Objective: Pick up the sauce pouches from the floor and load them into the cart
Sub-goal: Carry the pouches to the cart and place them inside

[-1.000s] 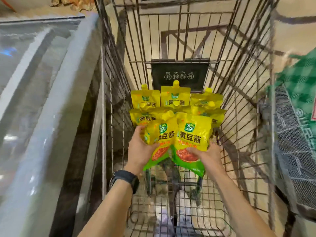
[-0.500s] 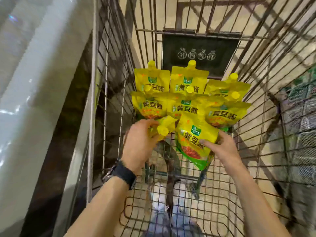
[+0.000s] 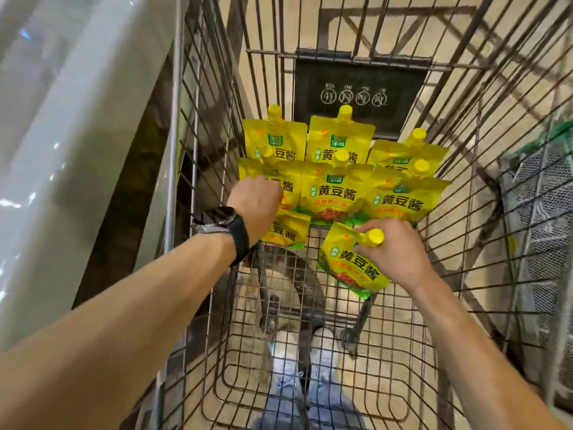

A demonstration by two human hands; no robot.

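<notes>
Several yellow sauce pouches [image 3: 336, 193] with spout caps lie in two rows on the wire floor of the cart [image 3: 338, 377], toward its far end. My left hand [image 3: 257, 203], with a black watch on the wrist, is closed on a pouch [image 3: 286, 232] at the left of a new near row, pressing it down against the cart floor. My right hand [image 3: 393, 249] grips another pouch [image 3: 348, 262] by its capped neck; that pouch lies tilted just in front of the right-hand row.
A white freezer cabinet [image 3: 62, 150] runs along the cart's left side. A black warning plate [image 3: 359, 88] hangs on the cart's far wall. Green and grey mesh sacks [image 3: 539, 212] stand beyond the right wall. My shoes show through the cart floor.
Both hands have moved down and apart with their pouches, from held together above the pile to low on the cart floor. The left pouch now rests in the near row.
</notes>
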